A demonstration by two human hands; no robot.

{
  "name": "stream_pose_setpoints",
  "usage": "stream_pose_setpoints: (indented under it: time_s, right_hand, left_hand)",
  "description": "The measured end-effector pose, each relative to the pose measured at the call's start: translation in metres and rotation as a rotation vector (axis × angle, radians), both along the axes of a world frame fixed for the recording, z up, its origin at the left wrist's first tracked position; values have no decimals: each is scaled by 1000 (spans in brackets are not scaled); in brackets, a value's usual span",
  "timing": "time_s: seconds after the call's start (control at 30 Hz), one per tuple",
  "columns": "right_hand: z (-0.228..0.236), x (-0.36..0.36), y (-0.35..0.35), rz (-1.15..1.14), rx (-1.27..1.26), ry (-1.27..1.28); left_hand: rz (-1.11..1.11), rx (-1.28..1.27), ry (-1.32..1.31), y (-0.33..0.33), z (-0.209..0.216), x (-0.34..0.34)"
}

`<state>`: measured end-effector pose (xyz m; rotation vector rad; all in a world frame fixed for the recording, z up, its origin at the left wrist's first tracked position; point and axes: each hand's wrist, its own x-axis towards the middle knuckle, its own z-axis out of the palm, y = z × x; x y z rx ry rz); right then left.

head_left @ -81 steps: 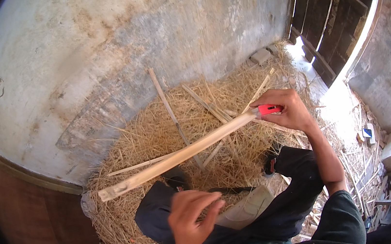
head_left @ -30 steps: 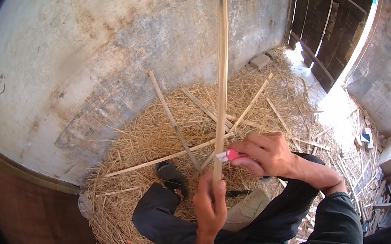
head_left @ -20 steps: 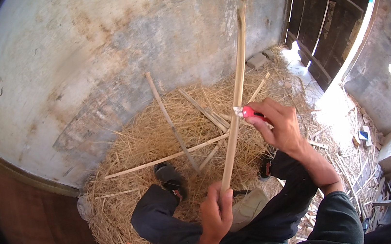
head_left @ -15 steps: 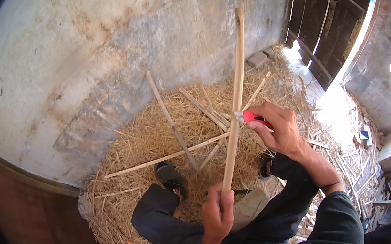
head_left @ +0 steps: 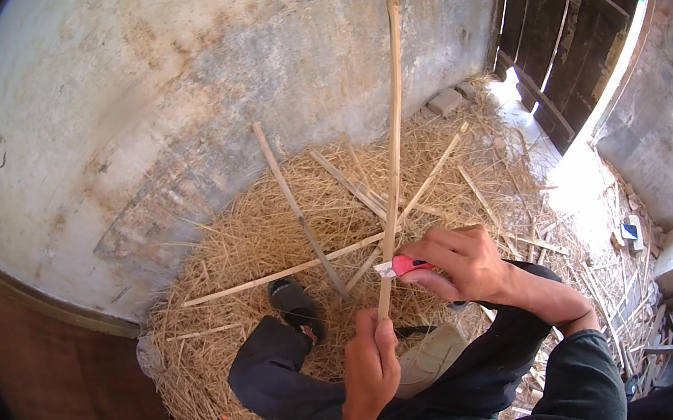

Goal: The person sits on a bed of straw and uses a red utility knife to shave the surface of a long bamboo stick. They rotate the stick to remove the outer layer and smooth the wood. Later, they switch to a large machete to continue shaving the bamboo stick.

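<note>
A long pale strip of bamboo or wood [head_left: 395, 119] stands nearly upright in front of me, its top leaning slightly right. My left hand [head_left: 370, 364] is closed round its lower end. In my right hand [head_left: 469, 265] is a red-handled utility knife [head_left: 410, 264], gripped between thumb and fingers. The blade lies across the strip, touching it a short way above my left hand. Below my hands, between my legs, is a tan object [head_left: 434, 357] whose kind I cannot make out.
Straw-like shavings [head_left: 225, 261] cover the floor, with several loose strips [head_left: 293, 198] lying across them, some near my shoe [head_left: 294, 306]. A stained wall [head_left: 212, 82] rises ahead. Far right are a dark plank door [head_left: 561, 23] and a bright patch of floor. Small blocks [head_left: 447, 101] sit by the wall.
My right hand and the knife have slid down the strip toward my left hand. The strip's top has shifted left and up, and it shows a narrower side.
</note>
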<state>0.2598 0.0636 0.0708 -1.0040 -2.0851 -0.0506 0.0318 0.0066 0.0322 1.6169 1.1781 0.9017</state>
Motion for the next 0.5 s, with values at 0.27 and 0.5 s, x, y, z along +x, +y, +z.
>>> stream_pose_setpoints:
  time_s: [0.27,0.5]
  right_hand:
    - [1,5,3,-61,-14,-2]
    - [4,25,23,-180,-21,123]
  left_hand:
    - [62,78,141,-3,-2,-2]
    - [40,13,162,-21,-15,-9]
